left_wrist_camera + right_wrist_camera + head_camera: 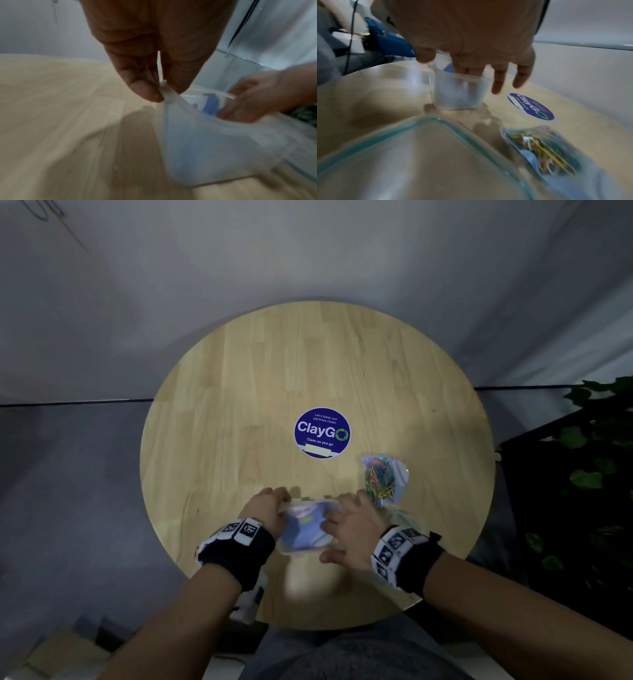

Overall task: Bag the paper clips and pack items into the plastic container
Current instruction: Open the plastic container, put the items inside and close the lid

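Where our left hand (154, 56) meets the clear plastic container (214, 142), thumb and forefinger pinch its rim at one corner, the fingertips (144, 90) pressed on the white edge. Our right hand (354, 529) reaches in from the other side: two fingers dip inside the container's mouth, the thumb sits against the outside wall, and the other two fingers (499, 81) stand spread and free above the table. Whether those inner fingers grip anything we cannot tell; the frames are blurred.

Item, container: translucent, squarish, raised off the wood between our two hands at the near edge of the table. Contents: something blue and white with a touch of red, indistinct.

Item, bag of paper clips (385, 477): a clear bag holding coloured clips, lying flat on the table just beyond and to the right of our right hand, apart from the container.

Item, lid (419, 155): clear with a teal seal, lying on the table under our right wrist, beside the bag.

Item, round wooden table (239, 392), bearing a blue round ClayGo sticker (322, 433) at its centre.

Item, green plant (592, 453), off the table's right side.
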